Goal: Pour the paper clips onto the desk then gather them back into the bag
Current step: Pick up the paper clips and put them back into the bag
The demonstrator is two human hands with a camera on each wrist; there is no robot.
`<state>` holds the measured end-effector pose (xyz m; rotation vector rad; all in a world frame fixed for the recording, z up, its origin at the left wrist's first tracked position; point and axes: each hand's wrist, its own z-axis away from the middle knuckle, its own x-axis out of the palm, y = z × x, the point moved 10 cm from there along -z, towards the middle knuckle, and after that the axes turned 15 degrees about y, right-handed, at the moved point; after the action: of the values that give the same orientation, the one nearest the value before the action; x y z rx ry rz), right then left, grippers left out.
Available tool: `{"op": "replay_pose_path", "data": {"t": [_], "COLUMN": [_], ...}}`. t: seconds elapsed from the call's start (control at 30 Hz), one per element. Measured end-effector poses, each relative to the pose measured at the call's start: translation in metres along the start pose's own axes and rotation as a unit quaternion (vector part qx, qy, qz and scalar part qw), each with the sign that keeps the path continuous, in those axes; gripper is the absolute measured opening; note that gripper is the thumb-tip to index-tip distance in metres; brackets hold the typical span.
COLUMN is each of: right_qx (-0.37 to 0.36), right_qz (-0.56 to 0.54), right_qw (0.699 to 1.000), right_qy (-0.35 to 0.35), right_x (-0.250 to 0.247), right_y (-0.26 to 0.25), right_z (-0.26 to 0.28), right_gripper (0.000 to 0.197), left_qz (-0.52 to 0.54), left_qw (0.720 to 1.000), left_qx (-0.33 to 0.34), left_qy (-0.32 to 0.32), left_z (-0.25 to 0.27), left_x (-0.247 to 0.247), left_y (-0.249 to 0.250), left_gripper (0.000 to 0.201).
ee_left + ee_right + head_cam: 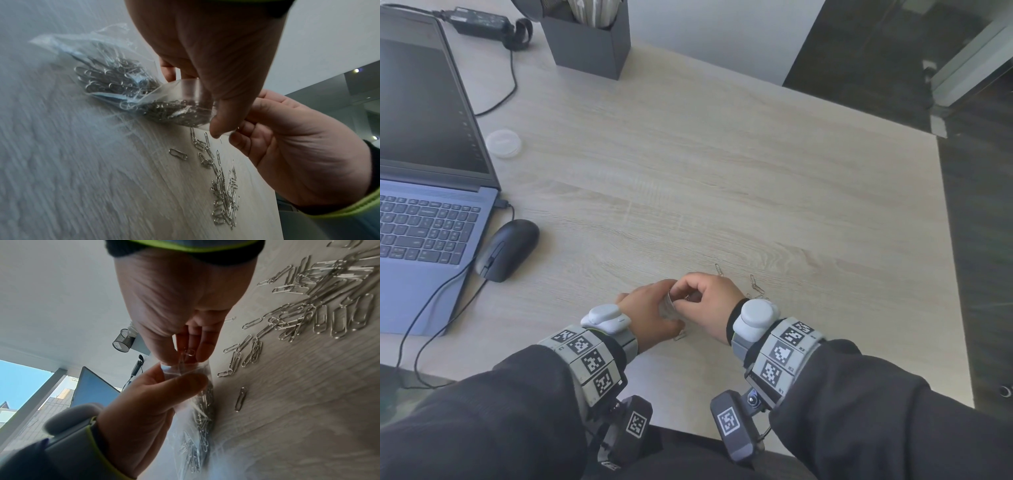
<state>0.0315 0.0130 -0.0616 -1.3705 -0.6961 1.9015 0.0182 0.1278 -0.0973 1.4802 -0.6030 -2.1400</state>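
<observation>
A clear plastic bag lies on the wooden desk near its front edge, with many silver paper clips inside. My left hand pinches the bag's mouth between thumb and fingers and holds it up. My right hand is right at that mouth and pinches a paper clip over the opening. A loose pile of clips lies on the desk beneath and to the right of my right hand, seen large in the right wrist view. In the head view the hands hide most of the bag.
An open laptop and a black mouse with its cable are at the left. A black holder, a charger and a clear round lid are at the back left. The desk's right edge drops to dark floor.
</observation>
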Motion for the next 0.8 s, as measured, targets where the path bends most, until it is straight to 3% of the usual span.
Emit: {"op": "replay_pose_path", "data": {"t": [0.1, 0.2, 0.33, 0.43, 0.53, 0.7, 0.8], "right_qx": [-0.003, -0.005, 0.032, 0.053, 0.063, 0.077, 0.032], "right_qz": [-0.025, -0.032, -0.015, 0.051, 0.142, 0.246, 0.262], "right_qw": [1.000, 0.999, 0.996, 0.988, 0.980, 0.966, 0.965], "right_qy": [-0.008, 0.003, 0.076, 0.137, 0.128, 0.033, 0.002], "right_x": [-0.003, -0.014, -0.056, -0.096, -0.115, -0.104, -0.088], "right_y": [-0.001, 0.006, 0.042, 0.073, 0.105, 0.135, 0.131], "right_z": [0.003, 0.003, -0.006, -0.008, -0.008, 0.005, 0.012], "right_gripper": [0.015, 0.021, 0.024, 0.027, 0.030, 0.093, 0.113], "left_qz": [0.005, -0.004, -0.002, -0.006, -0.006, -0.009, -0.007], "left_qw": [1.000, 1.000, 1.000, 1.000, 1.000, 1.000, 1.000], "left_qx": [-0.001, 0.001, -0.004, 0.001, 0.004, 0.009, 0.011], "left_qy": [0.001, 0.006, -0.002, -0.006, -0.007, -0.011, -0.014], "left_z": [0.000, 0.000, -0.002, -0.002, -0.003, -0.004, -0.005], "left_x": [-0.002, -0.005, -0.003, -0.002, -0.002, 0.004, 0.008], "left_y": [0.000, 0.003, 0.002, 0.003, 0.008, 0.013, 0.014], "left_gripper": [0.039, 0.050, 0.058, 0.056, 0.055, 0.054, 0.056]}}
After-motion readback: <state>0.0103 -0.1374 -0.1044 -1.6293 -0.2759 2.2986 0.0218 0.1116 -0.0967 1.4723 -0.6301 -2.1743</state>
